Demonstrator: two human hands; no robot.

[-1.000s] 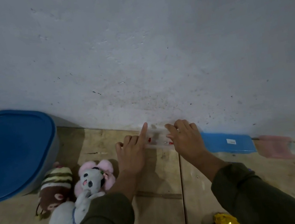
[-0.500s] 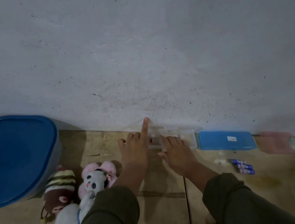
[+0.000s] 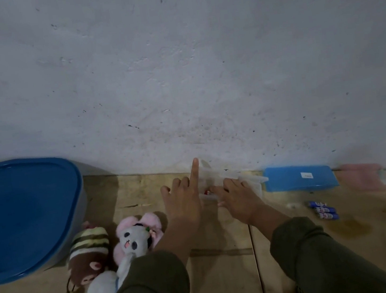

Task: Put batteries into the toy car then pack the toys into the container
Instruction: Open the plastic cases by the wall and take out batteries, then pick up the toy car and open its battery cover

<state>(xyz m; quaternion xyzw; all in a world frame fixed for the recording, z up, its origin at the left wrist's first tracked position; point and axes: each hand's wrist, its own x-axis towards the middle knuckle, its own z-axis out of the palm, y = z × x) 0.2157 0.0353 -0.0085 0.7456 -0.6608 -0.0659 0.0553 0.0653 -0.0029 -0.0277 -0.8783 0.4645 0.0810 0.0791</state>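
Hands work a clear box (image 3: 229, 182) by the far wall: left hand (image 3: 185, 203) steadies it, index finger straight; right hand (image 3: 237, 196) lies flat on top. I'd lift its lid slowly.

white sticker (image 3: 307, 175) on blue box lid (image 3: 291, 179): print too small to read | batteries (image 3: 323, 210), blue wrappers with red-white marking: brand blurred, unreadable | no other text, numbers or signs legible
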